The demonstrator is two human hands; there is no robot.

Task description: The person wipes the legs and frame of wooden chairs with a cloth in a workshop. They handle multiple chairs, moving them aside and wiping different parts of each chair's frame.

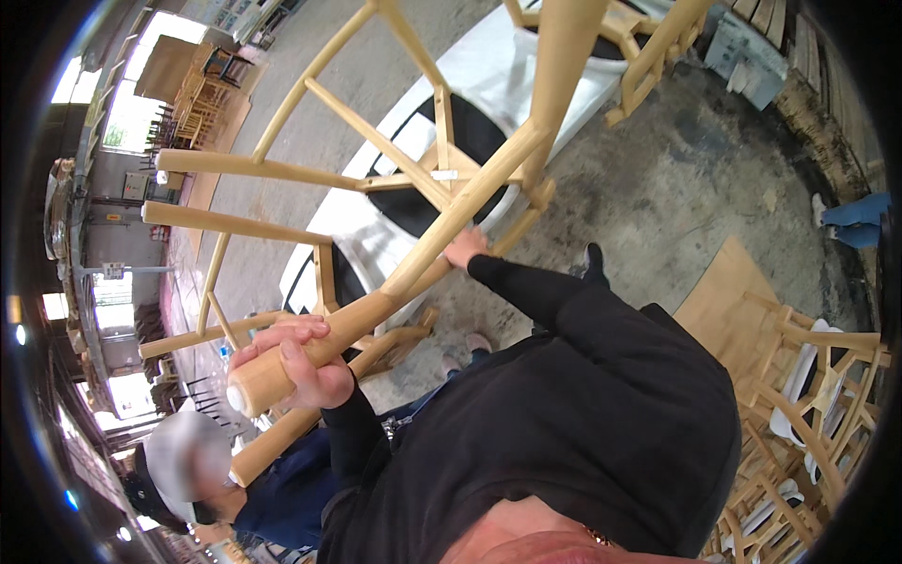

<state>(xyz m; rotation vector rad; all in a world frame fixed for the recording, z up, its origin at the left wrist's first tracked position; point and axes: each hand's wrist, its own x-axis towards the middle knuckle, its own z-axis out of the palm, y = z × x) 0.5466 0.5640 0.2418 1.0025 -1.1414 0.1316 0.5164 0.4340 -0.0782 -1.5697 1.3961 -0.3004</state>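
Note:
A light wooden chair [470, 201] stands upside down in front of me, its legs pointing up toward me. Its black seat [481, 132] faces down on a white-covered work surface [390, 261]. My left hand [299, 365] wraps around the near leg, close to its white-capped end. Lower down, my right hand [465, 247] is closed around a wooden part of the same chair; some of its fingers are hidden behind the wood. Another upturned wooden chair [240, 222] is beside it on the left.
A person in a light cap and navy clothes [287, 498] is close at lower left. More wooden chairs [808, 414] are grouped at lower right, near a brown sheet [719, 291] on the concrete floor [658, 179]. Someone's jeans-clad leg [860, 216] shows at far right.

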